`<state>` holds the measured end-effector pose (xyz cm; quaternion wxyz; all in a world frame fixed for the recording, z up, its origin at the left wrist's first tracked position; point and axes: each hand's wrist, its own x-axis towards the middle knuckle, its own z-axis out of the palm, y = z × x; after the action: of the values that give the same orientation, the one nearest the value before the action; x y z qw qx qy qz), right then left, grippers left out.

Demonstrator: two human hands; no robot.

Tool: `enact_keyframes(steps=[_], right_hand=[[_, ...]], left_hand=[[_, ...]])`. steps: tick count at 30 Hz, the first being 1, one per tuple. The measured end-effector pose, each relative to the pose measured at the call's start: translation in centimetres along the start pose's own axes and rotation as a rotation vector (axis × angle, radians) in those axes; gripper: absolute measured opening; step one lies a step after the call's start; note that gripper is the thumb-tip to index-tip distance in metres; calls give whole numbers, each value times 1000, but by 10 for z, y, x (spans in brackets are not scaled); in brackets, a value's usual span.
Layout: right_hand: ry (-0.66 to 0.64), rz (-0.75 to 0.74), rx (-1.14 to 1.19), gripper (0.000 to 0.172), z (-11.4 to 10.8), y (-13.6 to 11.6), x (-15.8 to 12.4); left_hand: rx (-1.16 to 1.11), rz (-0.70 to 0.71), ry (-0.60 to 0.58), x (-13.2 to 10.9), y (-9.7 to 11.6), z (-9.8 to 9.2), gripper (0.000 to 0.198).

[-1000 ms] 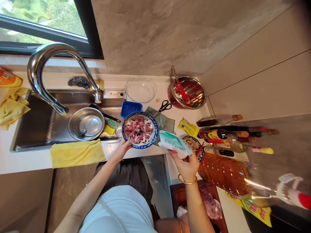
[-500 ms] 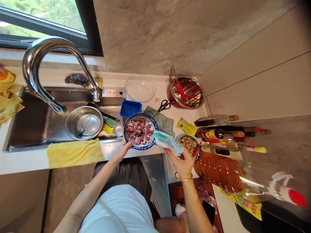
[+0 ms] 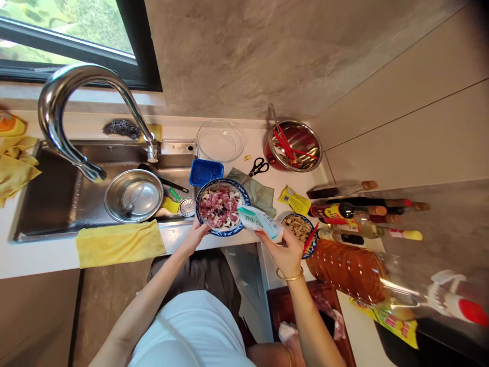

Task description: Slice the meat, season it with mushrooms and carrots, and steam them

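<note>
Meat (image 3: 212, 196) and pale slices (image 3: 234, 220) fill a blue-patterned bowl (image 3: 223, 233) near the front edge of a white worktop (image 3: 280, 182). With that bowl as the clock's centre and the wall (image 3: 237, 61) at 12, the left hand (image 3: 196, 237) clasps its rim at 7 o'clock; the fingers beneath are hidden, and whether the bowl rests on anything cannot be told. The right hand (image 3: 286, 251) is closed around the lower end of a white-and-green packet (image 3: 260, 223), its far end tilted over the rim at 3 o'clock. Nothing can be seen falling from it.

The hold on the bowl shows at one side only, so a knock from the packet at 3 o'clock could tip it toward the drain strainer (image 3: 187, 207) and sink (image 3: 61, 199) at 9. Too hard a squeeze on the soft packet, or too steep a tilt, could release a sudden heap in one spot; too slack a pinch could drop it onto the meat. Scissors (image 3: 260, 165) lie at 1 o'clock, a blue tray (image 3: 206, 173) at 11.
</note>
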<state>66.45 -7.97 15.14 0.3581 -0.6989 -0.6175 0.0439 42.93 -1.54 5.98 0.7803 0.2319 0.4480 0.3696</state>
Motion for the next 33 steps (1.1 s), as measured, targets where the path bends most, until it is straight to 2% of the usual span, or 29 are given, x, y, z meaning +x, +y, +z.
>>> enact_keyframes(steps=[7,16,26,33], right_hand=[[-10,9,2,30,-3,-6,2],[10,29,15,30,-2,-2,-3],[29,11,30,31,-3,-11,-3],[8,-5,-15,31,-7,-14,1]], left_hand=[[-17,-20,11,4,-2,0,69],[-39,0,19,8,-8,-5,71],[-46,11,38,3,-5,-5,70],[-27,22,3,-2,-6,-4,71]])
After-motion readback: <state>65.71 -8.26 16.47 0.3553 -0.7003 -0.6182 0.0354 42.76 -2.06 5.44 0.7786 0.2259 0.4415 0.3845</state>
